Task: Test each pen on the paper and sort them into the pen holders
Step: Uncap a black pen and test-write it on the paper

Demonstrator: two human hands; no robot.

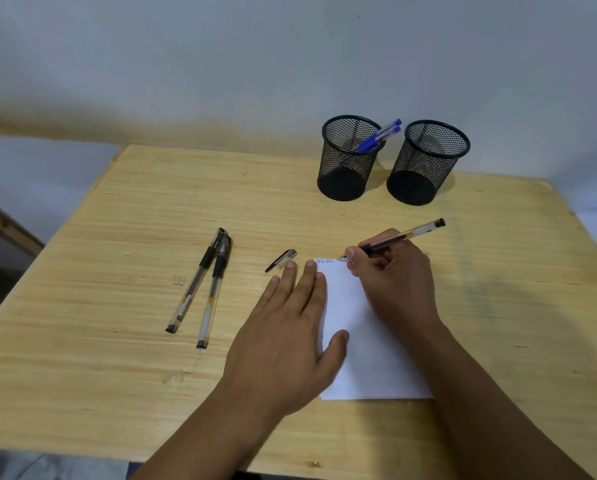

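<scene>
Right hand (390, 271) pinches a clear-barrelled black gel pen (399, 239), uncapped, its tip touching the top edge of the white paper (359, 341) beside small blue scribbles (325, 261). Left hand (290, 334) lies flat with fingers straight, pressing the paper's left edge. The pen's cap (281, 260) rests at eleven o'clock from the left hand's fingertips. Two capped black pens (203, 289) lie at nine o'clock. At twelve stand two mesh holders (345, 181); the left one holds blue pens (380, 135).
</scene>
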